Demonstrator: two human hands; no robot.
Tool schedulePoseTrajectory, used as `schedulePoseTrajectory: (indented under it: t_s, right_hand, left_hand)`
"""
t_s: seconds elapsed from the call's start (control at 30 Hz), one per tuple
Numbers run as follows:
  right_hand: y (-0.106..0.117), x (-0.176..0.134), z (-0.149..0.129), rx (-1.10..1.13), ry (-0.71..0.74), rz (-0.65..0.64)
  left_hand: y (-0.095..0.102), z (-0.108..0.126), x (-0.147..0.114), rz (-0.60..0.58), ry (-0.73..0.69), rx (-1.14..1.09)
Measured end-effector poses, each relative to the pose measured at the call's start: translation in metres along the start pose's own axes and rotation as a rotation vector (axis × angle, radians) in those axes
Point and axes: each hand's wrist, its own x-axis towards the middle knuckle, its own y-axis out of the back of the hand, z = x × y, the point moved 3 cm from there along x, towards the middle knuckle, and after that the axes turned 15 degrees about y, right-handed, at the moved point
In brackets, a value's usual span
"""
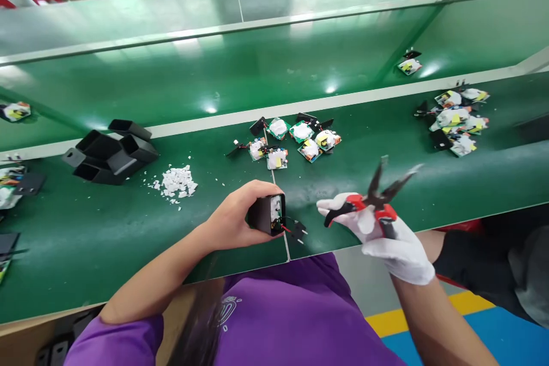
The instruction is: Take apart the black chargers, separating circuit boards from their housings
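Note:
My bare left hand (234, 218) is wrapped around a black power adapter case (260, 216), held with its open end turned right. Inside that end shows a circuit board (275, 210) with white filler on it. A black plug piece with two pins (297, 231) hangs out on red and black wires. My right hand (377, 234), in a white glove, grips pliers (377, 200) with red and black handles. Their jaws stand spread, pointing up and away from the case.
Circuit boards with white filler (278, 128) lie in a group ahead, and more boards (457, 117) sit far right. White crumbs (176, 182) are heaped left of centre beside stacked black cases (107, 151). A green panel (274, 63) backs the bench. Another person's leg (480, 246) is at right.

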Motion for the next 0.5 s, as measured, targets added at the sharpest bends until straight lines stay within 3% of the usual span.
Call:
schedulePoseTrajectory:
  t_s: [0.13, 0.2, 0.33, 0.5]
  right_hand:
    - [0.001, 0.000, -0.018, -0.557, -0.103, -0.418]
    - [-0.005, 0.002, -0.025, -0.790, -0.104, -0.558]
    - [-0.014, 0.009, -0.029, -1.066, -0.110, -0.624]
    - [-0.016, 0.010, -0.029, -1.186, -0.083, -0.613]
  left_hand:
    - [0.004, 0.004, -0.003, 0.044, -0.086, 0.158]
    - [0.004, 0.006, -0.004, 0.048, -0.102, 0.224]
    - [0.002, 0.011, -0.004, 0.042, -0.135, 0.287]
    - [0.002, 0.016, -0.003, 0.058, -0.122, 0.344]
